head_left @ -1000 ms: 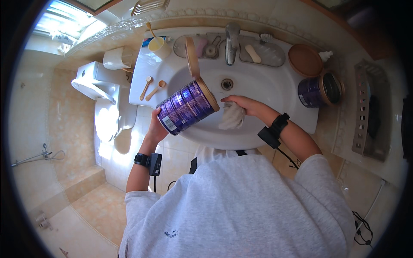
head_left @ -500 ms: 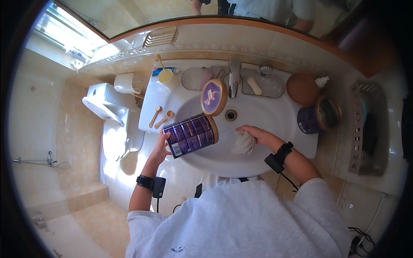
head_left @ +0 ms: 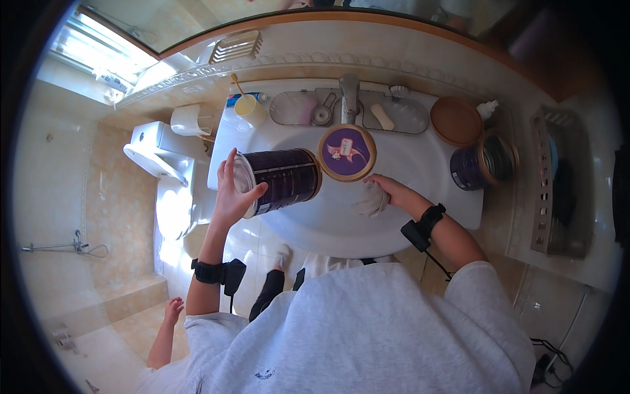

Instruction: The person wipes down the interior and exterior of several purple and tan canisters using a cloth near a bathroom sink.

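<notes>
My left hand (head_left: 230, 197) grips the base end of a purple tin (head_left: 283, 180), which is tipped on its side above the sink's left edge. The tin's hinged lid (head_left: 347, 155), purple with a gold rim, hangs open beyond its mouth, in front of the tap. In my right hand (head_left: 392, 191) is a bunched whitish cloth (head_left: 371, 199), held over the basin just right of the lid. The tin's opening faces right, and its inside is hidden from this angle.
The white sink (head_left: 410, 226) has a chrome tap (head_left: 349, 98), a soap bar (head_left: 382, 117) and a yellow cup (head_left: 249, 110) behind it. A second purple tin (head_left: 469, 167), open, and a brown round lid (head_left: 457, 121) stand right. Another person's hand (head_left: 173, 310) shows lower left.
The tin has risen and turned so its base shows, and its lid now covers the drain. The scoops are no longer visible. Another person's arm has appeared at lower left.
</notes>
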{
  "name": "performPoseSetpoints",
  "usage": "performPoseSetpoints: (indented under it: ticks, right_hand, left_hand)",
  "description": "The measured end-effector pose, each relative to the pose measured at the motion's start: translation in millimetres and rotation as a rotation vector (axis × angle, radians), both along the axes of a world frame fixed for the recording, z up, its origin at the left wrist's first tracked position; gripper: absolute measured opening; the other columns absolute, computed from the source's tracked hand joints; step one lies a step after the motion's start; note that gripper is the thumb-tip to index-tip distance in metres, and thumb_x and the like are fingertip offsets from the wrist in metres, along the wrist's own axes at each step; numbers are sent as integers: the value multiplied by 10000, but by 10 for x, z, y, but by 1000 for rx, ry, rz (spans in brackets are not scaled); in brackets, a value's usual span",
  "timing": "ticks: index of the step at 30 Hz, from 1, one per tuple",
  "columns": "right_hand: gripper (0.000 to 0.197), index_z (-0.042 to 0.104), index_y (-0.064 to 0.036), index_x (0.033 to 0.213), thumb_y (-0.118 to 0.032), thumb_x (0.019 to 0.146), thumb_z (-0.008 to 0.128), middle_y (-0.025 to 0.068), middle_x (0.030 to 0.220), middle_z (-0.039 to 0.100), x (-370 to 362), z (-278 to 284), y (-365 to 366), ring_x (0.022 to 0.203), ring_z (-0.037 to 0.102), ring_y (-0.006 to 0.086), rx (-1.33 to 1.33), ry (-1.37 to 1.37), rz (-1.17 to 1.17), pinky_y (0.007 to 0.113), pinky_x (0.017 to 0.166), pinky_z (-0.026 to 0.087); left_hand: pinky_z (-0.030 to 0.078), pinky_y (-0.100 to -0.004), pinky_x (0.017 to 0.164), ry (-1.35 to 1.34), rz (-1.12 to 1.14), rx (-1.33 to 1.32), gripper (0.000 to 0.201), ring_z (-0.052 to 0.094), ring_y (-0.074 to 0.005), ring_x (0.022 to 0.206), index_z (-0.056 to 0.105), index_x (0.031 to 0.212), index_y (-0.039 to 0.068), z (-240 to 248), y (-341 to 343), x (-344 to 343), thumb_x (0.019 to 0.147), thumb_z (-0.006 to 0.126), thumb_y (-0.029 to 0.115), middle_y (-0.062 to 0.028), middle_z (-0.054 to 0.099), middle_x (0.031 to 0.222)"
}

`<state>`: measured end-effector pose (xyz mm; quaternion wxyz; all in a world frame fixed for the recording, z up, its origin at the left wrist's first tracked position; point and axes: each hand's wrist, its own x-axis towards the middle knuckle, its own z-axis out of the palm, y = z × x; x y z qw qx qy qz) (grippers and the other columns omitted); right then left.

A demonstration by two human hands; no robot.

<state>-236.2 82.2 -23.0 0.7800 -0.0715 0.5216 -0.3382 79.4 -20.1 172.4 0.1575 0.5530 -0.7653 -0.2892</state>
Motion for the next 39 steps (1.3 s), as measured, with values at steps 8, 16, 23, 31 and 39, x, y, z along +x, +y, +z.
performPoseSetpoints:
  ticks: [8,16,23,31,39]
  right_hand:
    - [307,479,-67,978,-287,764,495,86,940,515,-36,106,73,859,521,198,-22,16,-39,318,761,435]
    - [341,461,-35,1030,-302,824,415,84,965,533,-114,261,216,867,542,173,-82,31,-40,298,761,448]
    - [411,437,-43,1090,-367,837,428,68,986,528,-104,398,282,878,539,152,-129,118,8,283,782,442]
    - [426,451,-65,1092,-370,799,491,50,1031,506,-112,304,309,914,516,141,-248,188,6,273,796,421]
    - [370,527,-75,1010,-348,760,535,50,972,513,-104,545,201,871,514,155,-57,202,-12,269,748,420]
  left_hand:
    - [320,-427,908,-63,-44,-85,886,317,-323,1128,218,1285,164,229,85,-101,562,670,406,-169,272,1209]
    - [319,-430,902,-14,-93,-68,867,333,-331,1118,246,1278,154,146,38,-120,564,664,415,-175,291,1204]
    - [296,-406,915,32,-120,-12,891,332,-323,1130,248,1281,122,10,-72,-154,578,635,509,-193,313,1200]
    - [302,-349,911,319,-102,421,763,363,-281,1118,266,1277,99,-267,-217,-15,678,548,480,-180,385,1190]
    - [462,-385,770,1039,184,1187,587,566,-228,877,410,1148,64,-1004,-28,433,748,470,488,-114,536,1046]
